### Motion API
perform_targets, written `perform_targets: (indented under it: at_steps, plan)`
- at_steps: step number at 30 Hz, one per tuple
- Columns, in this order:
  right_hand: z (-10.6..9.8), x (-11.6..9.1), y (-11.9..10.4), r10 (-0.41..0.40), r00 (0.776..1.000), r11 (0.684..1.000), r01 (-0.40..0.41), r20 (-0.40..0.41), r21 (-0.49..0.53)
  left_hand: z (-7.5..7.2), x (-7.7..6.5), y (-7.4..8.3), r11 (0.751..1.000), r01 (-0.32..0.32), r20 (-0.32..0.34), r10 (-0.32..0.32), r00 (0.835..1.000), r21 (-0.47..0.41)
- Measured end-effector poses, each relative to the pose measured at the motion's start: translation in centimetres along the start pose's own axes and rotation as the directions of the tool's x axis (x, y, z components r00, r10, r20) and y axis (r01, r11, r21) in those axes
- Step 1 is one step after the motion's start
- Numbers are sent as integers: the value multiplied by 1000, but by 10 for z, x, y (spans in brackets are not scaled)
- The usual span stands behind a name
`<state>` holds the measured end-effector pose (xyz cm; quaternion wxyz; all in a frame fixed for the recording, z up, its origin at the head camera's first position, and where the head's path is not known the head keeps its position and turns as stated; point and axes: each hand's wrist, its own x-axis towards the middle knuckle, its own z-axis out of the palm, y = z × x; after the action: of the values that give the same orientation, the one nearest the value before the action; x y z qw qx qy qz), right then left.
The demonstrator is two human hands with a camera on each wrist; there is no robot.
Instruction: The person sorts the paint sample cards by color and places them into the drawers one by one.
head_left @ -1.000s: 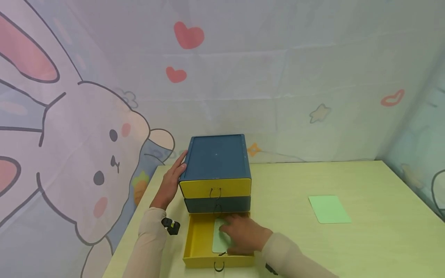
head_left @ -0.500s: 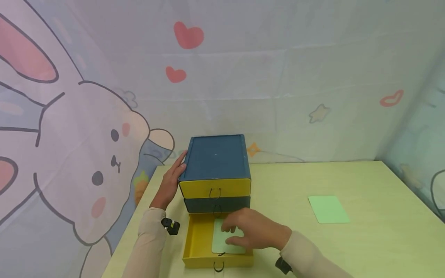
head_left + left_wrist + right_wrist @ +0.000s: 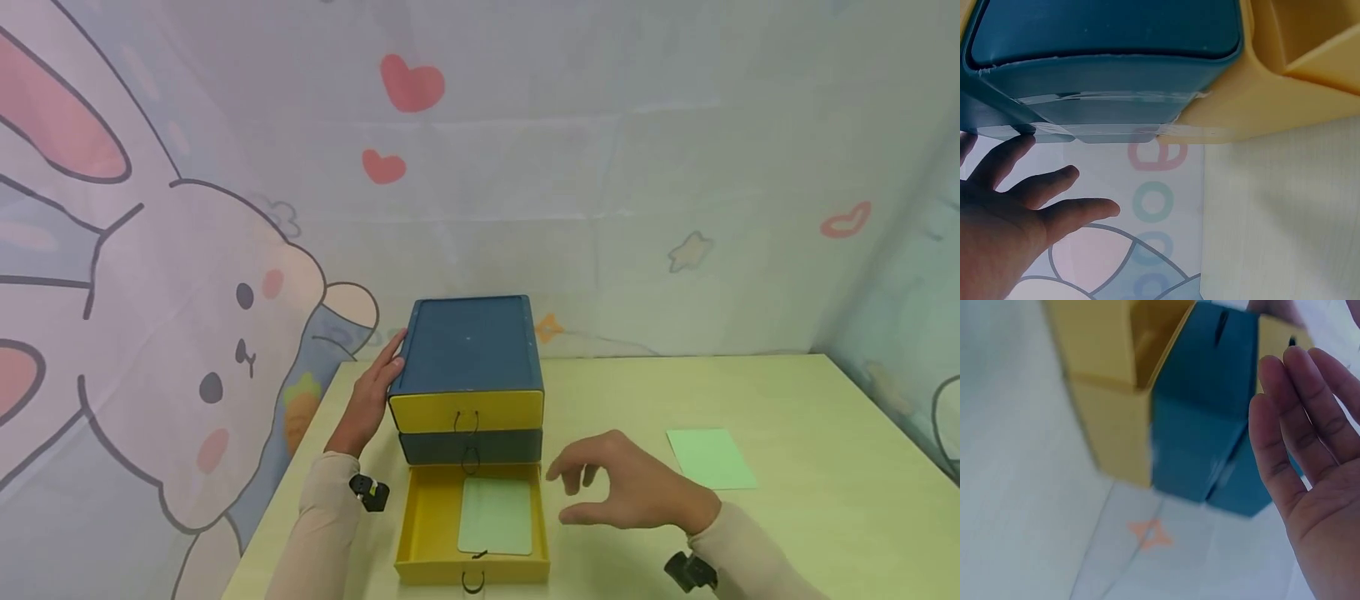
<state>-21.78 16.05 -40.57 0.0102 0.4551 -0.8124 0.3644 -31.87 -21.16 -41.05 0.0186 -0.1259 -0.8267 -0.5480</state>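
Observation:
A stack of drawer boxes with a blue top (image 3: 472, 343) stands on the table. Its bottom yellow drawer (image 3: 420, 521) is pulled out, and a pale green card (image 3: 495, 517) lies flat in the drawer's right part. Along the upper left side of the stack rests my left hand (image 3: 369, 396), fingers extended; the left wrist view has this hand (image 3: 1016, 206) with its fingertips at the box edge. Just right of the drawer, in the air, is my right hand (image 3: 630, 483), thumb and fingers apart with nothing between them.
A second light green card (image 3: 712, 458) lies on the table (image 3: 622, 400) to the right. Behind the table hangs a printed cloth (image 3: 525, 183) with hearts and a rabbit. Black loop pulls (image 3: 472, 582) hang on the drawer fronts.
My right hand has lifted off the green card in the drawer and moved right, out past the drawer's side. The card stays in the drawer. My left hand keeps its place.

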Motion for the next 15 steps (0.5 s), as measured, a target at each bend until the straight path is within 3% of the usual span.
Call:
perform_targets:
  at_steps: [7, 15]
  plan:
    - [-24, -24, 31, 105, 993, 985, -112, -58, -129, 1, 0, 0, 1000, 0, 1, 0, 1000, -5]
    - [-47, -51, 67, 227, 967, 929, -250, -114, -274, 0, -1, 0, 1000, -6, 5, 6, 1000, -6]
